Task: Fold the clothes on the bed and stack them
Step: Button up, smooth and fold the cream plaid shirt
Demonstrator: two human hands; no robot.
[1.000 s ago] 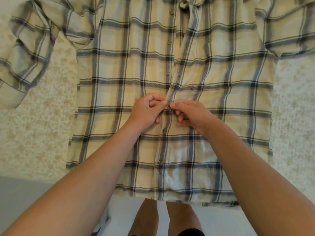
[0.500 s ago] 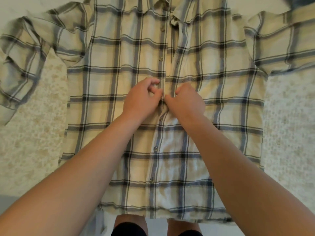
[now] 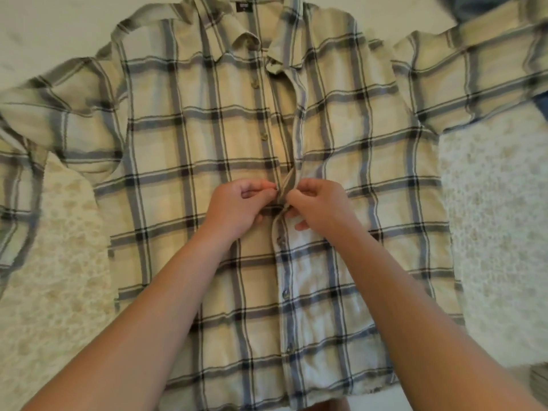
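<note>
A cream plaid shirt (image 3: 184, 161) with grey and black checks lies flat, front up, on the bed, collar at the far side and sleeves spread to both sides. Its lower buttons are fastened; above my hands the front stands open. My left hand (image 3: 237, 207) pinches the left edge of the button strip at mid-chest. Right beside it, my right hand (image 3: 318, 207) pinches the other edge, which is lifted into a small fold between the two hands. Whatever button sits between my fingertips is hidden.
The shirt lies on a pale floral bedspread (image 3: 489, 203). A blue garment (image 3: 468, 7) peeks out at the far right corner behind the right sleeve. The near edge of the bed runs just below the shirt hem.
Both hands have moved up the button strip from a lower button to the mid-chest one. The view has shifted so that the collar and label now show.
</note>
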